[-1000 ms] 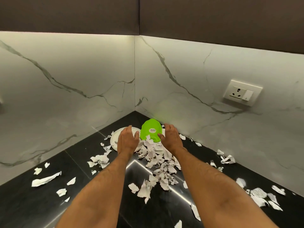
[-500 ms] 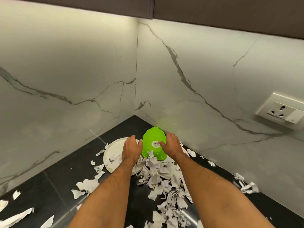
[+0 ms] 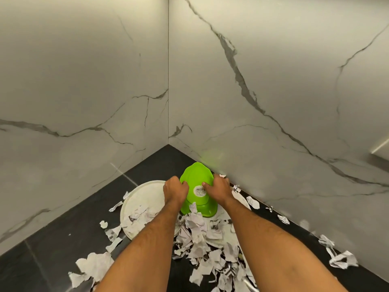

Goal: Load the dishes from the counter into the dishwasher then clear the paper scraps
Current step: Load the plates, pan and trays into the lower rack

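Observation:
An upturned bright green bowl (image 3: 196, 181) with a white label on its base stands in the counter's corner. My left hand (image 3: 174, 189) grips its left side and my right hand (image 3: 219, 189) grips its right side, thumb near the label. A white plate (image 3: 145, 194) lies just left of the bowl, partly under my left forearm, with paper on it. A second white plate (image 3: 226, 220) shows under the scraps beneath my right forearm. Torn printed paper scraps (image 3: 197, 234) are heaped in front of the bowl.
The black counter (image 3: 63, 228) meets marble walls (image 3: 84, 91) at a corner just behind the bowl. More scraps lie at the left front (image 3: 94, 264) and along the right wall (image 3: 341, 258). A socket edge (image 3: 381, 147) shows at far right.
The view has come closer and tilted toward the corner. Both hands have moved from beside the bowl onto its sides and now grip it.

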A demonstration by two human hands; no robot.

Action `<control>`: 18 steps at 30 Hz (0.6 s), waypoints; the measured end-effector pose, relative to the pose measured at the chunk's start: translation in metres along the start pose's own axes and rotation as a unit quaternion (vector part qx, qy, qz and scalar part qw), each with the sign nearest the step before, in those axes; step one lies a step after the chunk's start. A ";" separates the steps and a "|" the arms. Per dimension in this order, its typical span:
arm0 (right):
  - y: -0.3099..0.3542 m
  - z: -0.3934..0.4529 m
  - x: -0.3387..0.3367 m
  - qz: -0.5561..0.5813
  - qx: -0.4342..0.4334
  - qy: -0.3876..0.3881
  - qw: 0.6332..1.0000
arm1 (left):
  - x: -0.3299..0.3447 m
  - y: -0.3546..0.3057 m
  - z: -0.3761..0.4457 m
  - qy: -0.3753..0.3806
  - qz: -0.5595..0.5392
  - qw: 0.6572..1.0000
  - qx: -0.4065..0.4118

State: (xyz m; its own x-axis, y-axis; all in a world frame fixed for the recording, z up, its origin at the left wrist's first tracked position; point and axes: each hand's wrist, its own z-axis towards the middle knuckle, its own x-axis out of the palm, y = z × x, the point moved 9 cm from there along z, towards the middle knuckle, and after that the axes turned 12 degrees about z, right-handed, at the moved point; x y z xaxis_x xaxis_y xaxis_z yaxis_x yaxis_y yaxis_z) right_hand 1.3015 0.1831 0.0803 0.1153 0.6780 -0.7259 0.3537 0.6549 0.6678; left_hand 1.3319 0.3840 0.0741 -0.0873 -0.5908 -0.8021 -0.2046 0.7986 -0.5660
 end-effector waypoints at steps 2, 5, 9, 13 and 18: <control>0.001 -0.001 0.002 0.021 -0.001 -0.006 1.000 | 0.001 0.003 -0.001 0.003 -0.029 0.999 -0.019; 0.005 -0.005 0.001 0.041 -0.015 -0.018 0.999 | -0.003 0.005 -0.006 0.001 -0.081 0.996 -0.048; 0.019 -0.022 -0.020 0.080 -0.048 -0.049 0.994 | -0.020 -0.004 -0.017 -0.018 -0.140 0.989 -0.031; 0.040 -0.050 -0.054 0.113 -0.101 -0.100 0.983 | -0.061 -0.027 -0.034 -0.071 -0.185 0.980 0.037; 0.069 -0.099 -0.099 0.154 -0.165 -0.176 0.958 | -0.116 -0.054 -0.078 -0.124 -0.205 0.964 0.120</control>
State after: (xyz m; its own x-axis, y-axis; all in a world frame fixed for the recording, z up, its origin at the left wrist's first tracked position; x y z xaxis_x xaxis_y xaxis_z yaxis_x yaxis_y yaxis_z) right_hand 1.2231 0.1942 0.2148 0.4935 0.7391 -0.4585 -0.0528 0.5517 0.8324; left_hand 1.2773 0.4002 0.2123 0.1936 -0.8403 -0.5064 0.0617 0.5256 -0.8485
